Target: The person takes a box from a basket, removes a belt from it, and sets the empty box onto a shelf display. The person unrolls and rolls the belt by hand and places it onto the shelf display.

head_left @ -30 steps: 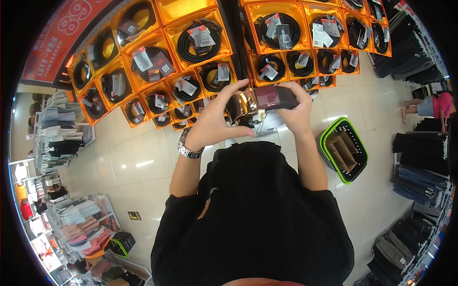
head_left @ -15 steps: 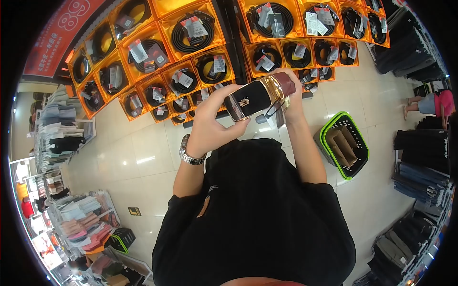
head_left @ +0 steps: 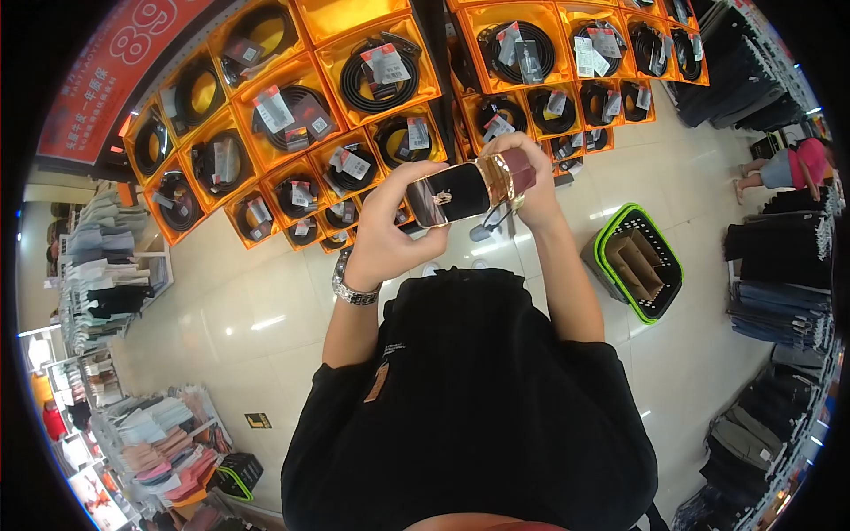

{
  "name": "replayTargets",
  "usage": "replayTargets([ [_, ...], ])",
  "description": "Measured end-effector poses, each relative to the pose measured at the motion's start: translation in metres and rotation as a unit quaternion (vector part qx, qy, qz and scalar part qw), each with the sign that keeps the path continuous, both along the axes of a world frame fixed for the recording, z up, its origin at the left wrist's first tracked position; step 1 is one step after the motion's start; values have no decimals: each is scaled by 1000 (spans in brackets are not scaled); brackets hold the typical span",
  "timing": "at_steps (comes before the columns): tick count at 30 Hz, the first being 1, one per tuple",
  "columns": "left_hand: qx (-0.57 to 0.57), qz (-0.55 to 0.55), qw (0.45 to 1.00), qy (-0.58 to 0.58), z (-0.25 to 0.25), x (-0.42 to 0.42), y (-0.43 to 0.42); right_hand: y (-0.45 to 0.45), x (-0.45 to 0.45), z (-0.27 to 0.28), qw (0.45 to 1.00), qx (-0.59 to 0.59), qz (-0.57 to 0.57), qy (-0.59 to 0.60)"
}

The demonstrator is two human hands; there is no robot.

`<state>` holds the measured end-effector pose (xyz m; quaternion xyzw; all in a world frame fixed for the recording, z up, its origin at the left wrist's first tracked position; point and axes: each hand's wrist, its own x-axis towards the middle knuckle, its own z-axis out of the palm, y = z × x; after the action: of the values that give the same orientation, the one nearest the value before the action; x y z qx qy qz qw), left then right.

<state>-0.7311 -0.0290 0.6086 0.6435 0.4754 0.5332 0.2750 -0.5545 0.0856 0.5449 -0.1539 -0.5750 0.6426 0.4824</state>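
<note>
Both hands hold a belt (head_left: 462, 190) up in front of the black shirt. Its wide black face has a shiny gold rim and a small gold emblem, which looks like a buckle plate. At the right end shows a dark red-brown, coiled part with gold trim. My left hand (head_left: 390, 228), with a metal watch (head_left: 352, 283) at the wrist, grips the left end between thumb and fingers. Around the red-brown end, my right hand (head_left: 529, 181) is closed. A tag and a dark cord hang below, partly hidden.
Orange-lined display boxes (head_left: 292, 111) with coiled, tagged belts rise ahead. A green-rimmed shopping basket (head_left: 611, 257) stands on the floor at right, holding brown cardboard. Clothes racks (head_left: 770, 301) line both sides. A person in pink (head_left: 807, 168) is at far right.
The belt's black face has turned more level, and both hands have shifted slightly with it. The view has moved a little. Both hands keep their hold.
</note>
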Motion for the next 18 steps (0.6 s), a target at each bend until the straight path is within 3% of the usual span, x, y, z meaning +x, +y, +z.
replayTargets([
  [1,2,-2,1000,-2,0,-4,0,-3,-2,2,1000,2,1,-28],
  [3,-35,-35,989,-142,-2,-10,-3,-12,-3,8,999,-16,23,-44],
  [8,33,-72,996,-38,-7,-24,-1,-21,-9,1,996,4,67,-53],
  [15,92,8,996,3,1,-22,-1,-23,-13,7,993,-15,112,-31],
  [18,90,5,995,38,6,-26,-5,-23,-14,7,990,-1,91,-106],
])
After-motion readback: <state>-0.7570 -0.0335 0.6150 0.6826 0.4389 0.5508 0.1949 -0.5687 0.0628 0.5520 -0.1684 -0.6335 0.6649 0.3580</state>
